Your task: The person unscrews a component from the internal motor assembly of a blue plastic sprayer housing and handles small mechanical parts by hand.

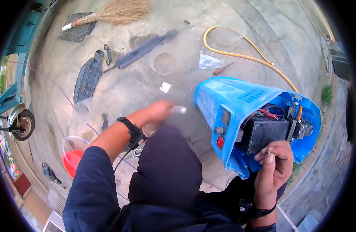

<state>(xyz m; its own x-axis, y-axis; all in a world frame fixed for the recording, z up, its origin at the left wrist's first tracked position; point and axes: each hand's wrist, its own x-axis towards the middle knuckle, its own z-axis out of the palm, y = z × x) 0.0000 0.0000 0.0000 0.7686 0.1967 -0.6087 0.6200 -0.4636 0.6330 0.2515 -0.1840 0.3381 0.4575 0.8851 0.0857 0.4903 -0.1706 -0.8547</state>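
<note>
Blue plastic casing [220,91] gapes just beyond the right hand [276,168], whose thumb and finger pinch a small metal part [268,151]. The left hand [160,111], blurred, seems closed on a pale item [179,110]. Small-part handling appears underway; the next move calls for a steady pinch.

blue plastic housing [224,91] looks smooth, semi-gloss; blk box [263,133] inside, mostly matt; straw broom [123,11] rough, concrete flr [172,17] also rough.
</note>
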